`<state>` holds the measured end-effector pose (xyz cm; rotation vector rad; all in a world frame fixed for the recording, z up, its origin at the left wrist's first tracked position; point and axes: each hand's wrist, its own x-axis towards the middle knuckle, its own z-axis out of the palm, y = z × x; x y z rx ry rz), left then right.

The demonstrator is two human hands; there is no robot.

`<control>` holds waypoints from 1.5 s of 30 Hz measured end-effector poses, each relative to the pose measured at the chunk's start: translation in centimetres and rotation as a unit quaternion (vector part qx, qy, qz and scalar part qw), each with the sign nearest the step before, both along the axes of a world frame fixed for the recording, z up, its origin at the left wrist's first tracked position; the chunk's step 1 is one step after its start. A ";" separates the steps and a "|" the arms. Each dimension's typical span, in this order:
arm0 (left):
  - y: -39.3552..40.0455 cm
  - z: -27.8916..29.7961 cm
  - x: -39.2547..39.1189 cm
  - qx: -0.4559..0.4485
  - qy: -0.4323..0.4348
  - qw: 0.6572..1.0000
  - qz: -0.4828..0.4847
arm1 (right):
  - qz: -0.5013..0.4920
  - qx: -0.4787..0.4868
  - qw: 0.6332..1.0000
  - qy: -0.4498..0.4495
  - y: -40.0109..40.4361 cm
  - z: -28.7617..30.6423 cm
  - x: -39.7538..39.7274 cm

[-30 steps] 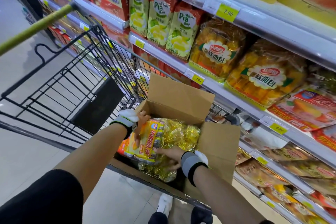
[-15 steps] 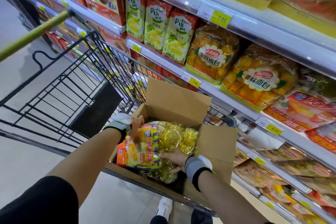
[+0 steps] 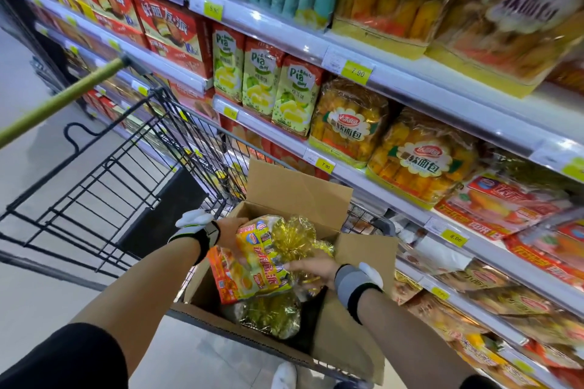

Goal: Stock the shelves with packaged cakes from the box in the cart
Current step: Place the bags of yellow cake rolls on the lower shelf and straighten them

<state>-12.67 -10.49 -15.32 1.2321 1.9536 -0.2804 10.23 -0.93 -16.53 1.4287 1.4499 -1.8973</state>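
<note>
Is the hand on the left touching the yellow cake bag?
Touching. The head view shows the left hand against the top left end of the cake bag, fingers wrapped onto its wrapper, lifting it above the cardboard box together with the right hand.

Fingers of both hands hidden behind the cake bag (image 3: 257,265). Box (image 3: 344,338) bottom unseen under gold wrappers. Top bread bags (image 3: 518,6) blurred, cropped at frame edge.

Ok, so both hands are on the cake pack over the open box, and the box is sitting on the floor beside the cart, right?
Not quite. The head view shows the left hand and right hand holding the cake pack over the open box, but the box sits inside the cart, not on the floor beside it.
</note>
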 end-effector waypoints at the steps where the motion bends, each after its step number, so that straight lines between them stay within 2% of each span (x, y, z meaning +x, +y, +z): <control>1: 0.2 0.2 -0.1 0.008 -0.005 1.000 0.007 | 0.013 -0.009 1.000 0.006 0.6 0.9 0.2; 5: 1.1 2.3 -0.2 0.027 -0.039 0.999 0.010 | 0.083 -0.057 0.993 0.064 2.7 4.3 1.7; 8: 1.5 4.4 0.0 0.038 -0.105 0.994 0.011 | 0.004 -0.098 0.990 0.100 4.7 6.1 2.9; 11: 2.4 6.7 1.3 0.039 -0.172 0.984 0.014 | 0.018 -0.098 0.982 0.160 5.9 8.8 3.8; 12: 2.5 7.6 1.7 0.030 -0.184 0.982 0.021 | 0.026 -0.109 0.977 0.184 6.3 9.8 4.2; 16: 2.9 12.0 4.2 0.035 -0.242 0.968 0.054 | -0.065 -0.143 0.945 0.288 8.4 12.9 5.6; 17: 2.9 13.1 4.9 0.034 -0.237 0.969 0.062 | -0.057 -0.130 0.946 0.293 9.0 13.2 5.5; 20: 3.6 15.9 7.6 0.066 -0.262 0.961 0.053 | 0.001 0.035 0.970 0.241 9.8 14.6 5.4; 22: 4.4 15.1 7.4 0.045 -0.294 0.954 0.039 | 0.105 0.176 0.959 0.197 9.6 16.7 5.4; 23: 4.7 15.1 7.6 0.034 -0.317 0.947 0.039 | 0.148 0.212 0.948 0.187 9.5 17.7 5.1; 24: 4.8 14.4 7.1 0.028 -0.337 0.940 0.042 | 0.191 0.232 0.933 0.195 9.4 18.6 4.5; 26: 5.7 12.3 6.0 0.025 -0.367 0.929 0.046 | 0.253 0.192 0.923 0.215 9.3 19.8 4.3; 28: 6.3 11.4 5.8 0.022 -0.353 0.934 0.057 | 0.263 0.145 0.921 0.247 9.1 20.5 4.5; 30: 6.5 12.6 7.0 0.022 -0.350 0.935 0.050 | 0.274 0.153 0.918 0.241 10.0 19.8 4.9; 35: 6.8 15.1 9.7 0.010 -0.382 0.924 0.030 | 0.212 0.265 0.918 0.206 9.7 19.8 5.3; 39: 7.3 13.7 9.4 0.023 -0.391 0.911 0.127 | 0.139 0.325 0.909 0.219 9.7 20.8 5.9; 42: 7.6 13.8 9.8 0.069 -0.449 0.879 0.145 | 0.081 0.354 0.904 0.227 10.5 21.2 6.6; 45: 7.6 14.1 10.3 0.099 -0.497 0.844 0.174 | 0.010 0.340 0.914 0.221 11.0 21.7 7.3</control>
